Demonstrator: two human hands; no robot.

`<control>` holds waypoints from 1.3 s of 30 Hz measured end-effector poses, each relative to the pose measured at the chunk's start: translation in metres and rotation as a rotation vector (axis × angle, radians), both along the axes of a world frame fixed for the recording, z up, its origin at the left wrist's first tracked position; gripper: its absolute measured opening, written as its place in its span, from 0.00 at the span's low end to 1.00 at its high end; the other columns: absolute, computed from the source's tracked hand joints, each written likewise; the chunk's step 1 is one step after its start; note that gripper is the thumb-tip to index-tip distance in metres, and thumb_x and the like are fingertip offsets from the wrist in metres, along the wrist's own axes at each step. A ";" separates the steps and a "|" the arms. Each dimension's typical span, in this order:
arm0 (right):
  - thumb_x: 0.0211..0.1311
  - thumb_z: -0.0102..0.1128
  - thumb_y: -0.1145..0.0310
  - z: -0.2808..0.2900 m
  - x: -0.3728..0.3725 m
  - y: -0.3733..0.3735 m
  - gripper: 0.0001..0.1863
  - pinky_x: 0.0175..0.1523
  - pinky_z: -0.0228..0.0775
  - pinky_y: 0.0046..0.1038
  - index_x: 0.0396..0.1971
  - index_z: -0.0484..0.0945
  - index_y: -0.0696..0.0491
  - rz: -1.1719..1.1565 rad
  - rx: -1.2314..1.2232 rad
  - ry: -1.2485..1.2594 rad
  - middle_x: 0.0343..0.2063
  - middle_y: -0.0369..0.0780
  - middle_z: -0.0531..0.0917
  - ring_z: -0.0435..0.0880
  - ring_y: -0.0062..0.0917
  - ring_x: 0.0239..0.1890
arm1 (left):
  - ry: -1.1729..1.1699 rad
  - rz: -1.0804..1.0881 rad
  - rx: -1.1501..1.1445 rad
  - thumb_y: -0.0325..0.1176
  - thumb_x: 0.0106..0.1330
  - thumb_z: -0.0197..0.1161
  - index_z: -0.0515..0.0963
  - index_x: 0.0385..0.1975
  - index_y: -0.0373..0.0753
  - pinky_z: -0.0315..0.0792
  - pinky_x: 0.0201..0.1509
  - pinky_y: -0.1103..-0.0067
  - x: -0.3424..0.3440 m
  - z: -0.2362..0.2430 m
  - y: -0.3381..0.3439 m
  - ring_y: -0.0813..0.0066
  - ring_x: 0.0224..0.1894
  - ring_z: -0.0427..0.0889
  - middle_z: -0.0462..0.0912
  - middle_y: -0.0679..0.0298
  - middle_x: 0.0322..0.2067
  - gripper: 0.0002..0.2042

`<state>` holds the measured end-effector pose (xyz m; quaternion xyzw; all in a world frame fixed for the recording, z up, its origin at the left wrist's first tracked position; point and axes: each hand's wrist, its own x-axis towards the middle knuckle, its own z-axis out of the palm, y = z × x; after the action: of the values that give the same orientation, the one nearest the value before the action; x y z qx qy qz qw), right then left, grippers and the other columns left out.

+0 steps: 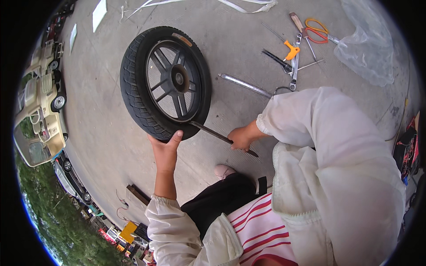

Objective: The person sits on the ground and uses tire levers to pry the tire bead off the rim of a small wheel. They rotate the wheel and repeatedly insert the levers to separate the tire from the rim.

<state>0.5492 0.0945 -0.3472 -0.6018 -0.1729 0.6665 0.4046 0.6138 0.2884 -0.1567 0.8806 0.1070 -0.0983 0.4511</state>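
Observation:
A small black tyre (132, 82) sits on a dark spoked wheel (163, 84), tilted in front of me so that tread and one side both show. My left hand (165, 153) grips the tyre's near edge, thumb on the sidewall and the other fingers hidden beneath. In my closed right hand (243, 138) is a long dark tyre lever (209, 132). Its far tip meets the wheel's rim at the tyre's inner edge, close to my left thumb; its other end sticks out past my fist.
On the concrete right of the wheel lie a second, silver lever (244, 84), an orange-handled tool (291, 51), a spanner (296, 64), a screwdriver (298, 23), scissors (317, 30) and a clear plastic bag (368, 44). Parked vehicles (46, 106) line the far left.

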 end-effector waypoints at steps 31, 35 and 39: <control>0.53 0.59 0.72 0.041 0.096 -0.088 0.08 0.51 0.72 0.40 0.32 0.84 0.52 0.131 -0.122 -1.318 0.36 0.45 0.86 0.83 0.40 0.46 | -0.249 0.075 0.131 0.32 0.55 0.73 0.61 0.58 0.29 0.66 0.58 0.75 0.011 -0.001 -0.006 0.69 0.51 0.74 0.75 0.54 0.49 0.34; 0.53 0.57 0.70 0.054 0.137 -0.101 0.06 0.50 0.67 0.33 0.29 0.83 0.48 -0.132 -0.051 -1.580 0.28 0.38 0.84 0.81 0.33 0.43 | -0.262 0.058 0.179 0.33 0.56 0.74 0.63 0.56 0.29 0.66 0.57 0.76 0.006 0.001 -0.008 0.70 0.48 0.74 0.75 0.56 0.47 0.32; 0.50 0.58 0.67 0.066 0.161 -0.095 0.05 0.47 0.65 0.30 0.25 0.83 0.46 -0.210 0.048 -1.876 0.24 0.33 0.81 0.80 0.28 0.39 | -0.294 0.009 0.216 0.32 0.55 0.74 0.62 0.57 0.29 0.66 0.59 0.75 0.004 0.004 -0.010 0.69 0.51 0.73 0.75 0.54 0.49 0.34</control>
<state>0.7105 -0.0007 -0.2809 -0.8966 -0.3863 -0.1332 0.1706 0.6182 0.2780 -0.1528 0.9283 0.0536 0.0456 0.3652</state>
